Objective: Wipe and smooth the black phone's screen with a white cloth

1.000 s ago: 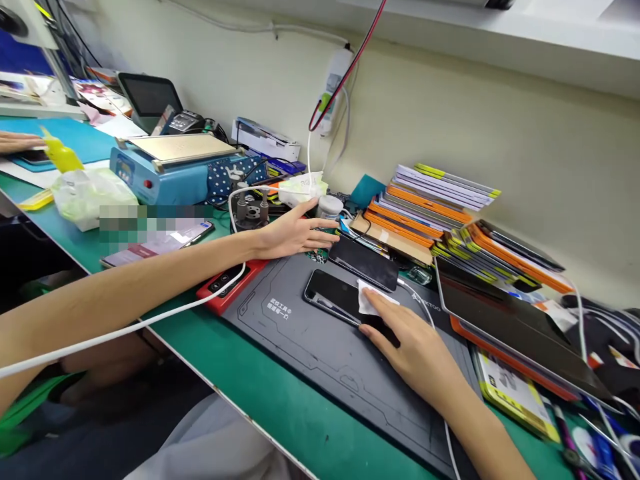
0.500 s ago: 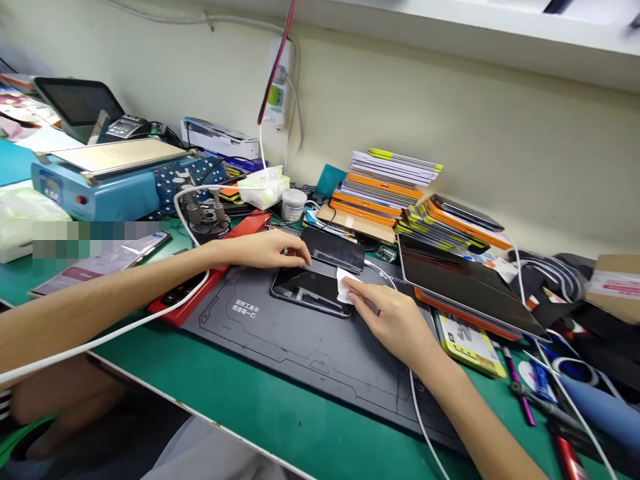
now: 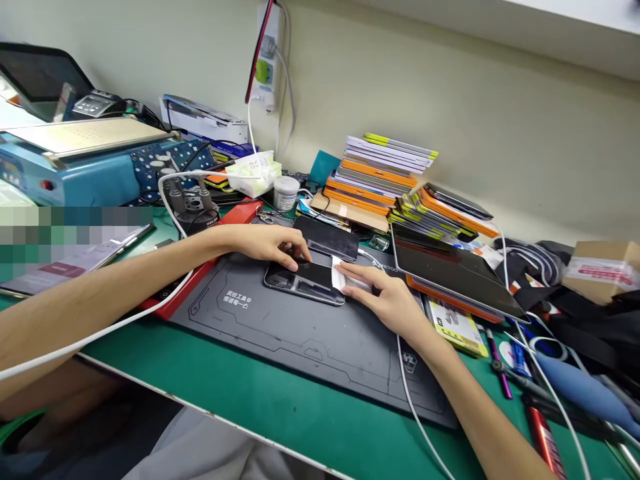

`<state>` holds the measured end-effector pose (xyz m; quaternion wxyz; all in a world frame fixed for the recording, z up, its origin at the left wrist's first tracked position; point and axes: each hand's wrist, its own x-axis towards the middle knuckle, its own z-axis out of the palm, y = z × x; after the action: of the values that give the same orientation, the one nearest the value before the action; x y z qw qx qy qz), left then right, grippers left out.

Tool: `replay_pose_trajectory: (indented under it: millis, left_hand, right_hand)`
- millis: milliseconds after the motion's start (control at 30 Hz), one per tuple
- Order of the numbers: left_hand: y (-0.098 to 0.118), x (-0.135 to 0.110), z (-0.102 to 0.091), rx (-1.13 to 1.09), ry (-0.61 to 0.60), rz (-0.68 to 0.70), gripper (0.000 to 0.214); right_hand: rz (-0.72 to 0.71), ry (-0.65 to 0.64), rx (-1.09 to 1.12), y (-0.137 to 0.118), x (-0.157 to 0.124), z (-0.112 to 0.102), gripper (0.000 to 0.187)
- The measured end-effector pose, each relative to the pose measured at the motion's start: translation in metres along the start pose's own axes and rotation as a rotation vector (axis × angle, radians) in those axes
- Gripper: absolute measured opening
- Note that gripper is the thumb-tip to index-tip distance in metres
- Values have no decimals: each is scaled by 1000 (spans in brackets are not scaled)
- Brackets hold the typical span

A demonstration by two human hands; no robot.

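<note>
A smartphone [image 3: 316, 288] with a dark, glossy screen lies face up on the grey work mat [image 3: 300, 347]. My left hand [image 3: 275, 245] is at its far left edge, thumb on the rim and fingers bent beside it, holding the phone in place. In my right hand [image 3: 383, 290] a small white wipe [image 3: 338, 273] is pinched and pressed onto the right end of the screen. Just behind lies a second dark phone [image 3: 327, 237], with a white cable plugged into its right end.
A red tray edge [image 3: 187, 283] borders the mat's left. Stacked boxes [image 3: 375, 180] and a dark tablet-like panel [image 3: 450, 273] stand behind and right. A white cable [image 3: 100, 343] crosses over my left forearm. Tools, including a purple pen-like one [image 3: 499, 363], lie right.
My left thumb has come down onto the phone's edge. The right hand still presses the wipe at the screen's right end, its fingers now more spread. The view has shifted slightly.
</note>
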<state>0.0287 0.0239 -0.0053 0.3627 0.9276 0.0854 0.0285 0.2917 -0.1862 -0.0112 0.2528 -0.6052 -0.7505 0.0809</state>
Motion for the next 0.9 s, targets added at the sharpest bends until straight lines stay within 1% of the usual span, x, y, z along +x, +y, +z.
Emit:
replay_pose_trajectory:
  millis: [100,167,300,400,500,633,800,900]
  left_hand:
    - [-3,-1,-1,-16,4,28,43]
    - [-4,-1,-1,-21,11,37,41]
    - [-6,0,-1,-30,28,53,37]
    - [-8,1,-1,-46,43,67,37]
    - [-11,2,0,-71,60,82,35]
    - [-13,4,2,-95,78,101,33]
    - [-16,6,3,-113,79,127,31]
    - [-16,7,2,-116,73,126,29]
  right_hand:
    - [4,28,25,-2,-1,1,33]
    - [-22,30,25,-6,-1,-1,29]
    - [-124,27,-8,-20,-2,-7,24]
    - [-215,12,-43,-31,-1,-7,27]
    - [-294,-19,-88,-42,-2,1,30]
    - [-381,-54,-153,-58,2,18,37]
    - [-428,-80,-199,-74,23,38,39]
    - [-446,-87,-206,-79,34,44,40]
